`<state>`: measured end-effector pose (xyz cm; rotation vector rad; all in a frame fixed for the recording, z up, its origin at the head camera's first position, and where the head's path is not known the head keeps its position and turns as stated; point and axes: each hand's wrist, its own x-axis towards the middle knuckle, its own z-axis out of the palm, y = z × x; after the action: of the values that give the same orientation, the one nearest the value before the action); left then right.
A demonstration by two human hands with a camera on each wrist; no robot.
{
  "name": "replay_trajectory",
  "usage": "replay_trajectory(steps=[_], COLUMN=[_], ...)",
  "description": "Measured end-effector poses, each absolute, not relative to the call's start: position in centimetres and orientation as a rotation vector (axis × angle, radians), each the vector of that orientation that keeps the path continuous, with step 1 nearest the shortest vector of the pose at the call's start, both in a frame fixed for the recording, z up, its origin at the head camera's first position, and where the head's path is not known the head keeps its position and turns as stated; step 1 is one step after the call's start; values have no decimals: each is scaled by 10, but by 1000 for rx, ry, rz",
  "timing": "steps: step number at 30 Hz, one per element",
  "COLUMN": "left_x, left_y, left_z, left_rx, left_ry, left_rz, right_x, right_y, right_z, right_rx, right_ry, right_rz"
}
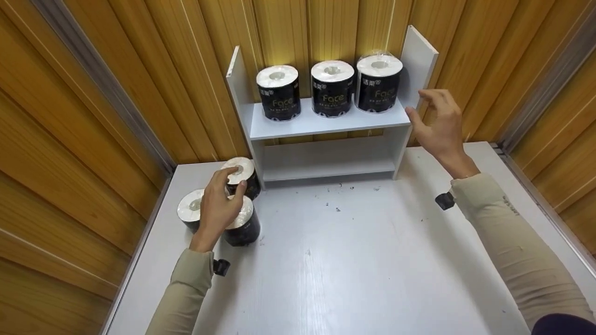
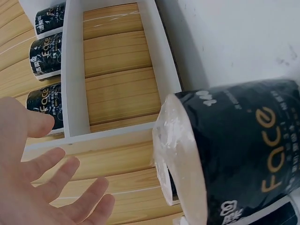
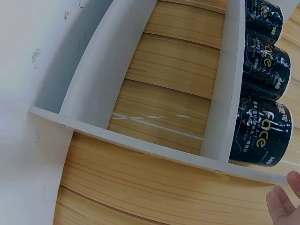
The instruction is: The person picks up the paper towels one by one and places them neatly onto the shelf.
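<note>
Three black-wrapped rolls with white tops stand on the upper shelf of a white rack (image 1: 326,124): a left roll (image 1: 279,95), a middle roll (image 1: 332,90) and a right roll (image 1: 379,86). Several more rolls are grouped left of the rack, among them a front roll (image 1: 244,230) and a rear roll (image 1: 253,186). My left hand (image 1: 218,204) hovers over this group, fingers parted and holding nothing; the left wrist view shows the hand (image 2: 51,187) beside a large roll (image 2: 243,150). Near the rack's right panel, my right hand (image 1: 440,123) is raised with loosely bent fingers, empty.
The rack stands at the back of a white table (image 1: 326,260), against a wood-patterned wall (image 1: 195,83). Its lower shelf (image 1: 326,160) holds nothing. Side walls rise on the left and right. Small dark marks dot the table in front of the rack.
</note>
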<state>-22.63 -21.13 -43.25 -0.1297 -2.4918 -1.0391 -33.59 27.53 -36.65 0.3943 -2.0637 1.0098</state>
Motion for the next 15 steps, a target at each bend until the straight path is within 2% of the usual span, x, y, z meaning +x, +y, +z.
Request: replay_trajectory(steps=[15], left_x=[-200], left_y=[-210], left_z=[-454], left_rx=[-184], left_ry=[-2524], left_rz=[-810], right_x=[-347], right_y=[280], right_z=[-376], right_rx=[286], right_ry=[-2044], right_rz=[1123])
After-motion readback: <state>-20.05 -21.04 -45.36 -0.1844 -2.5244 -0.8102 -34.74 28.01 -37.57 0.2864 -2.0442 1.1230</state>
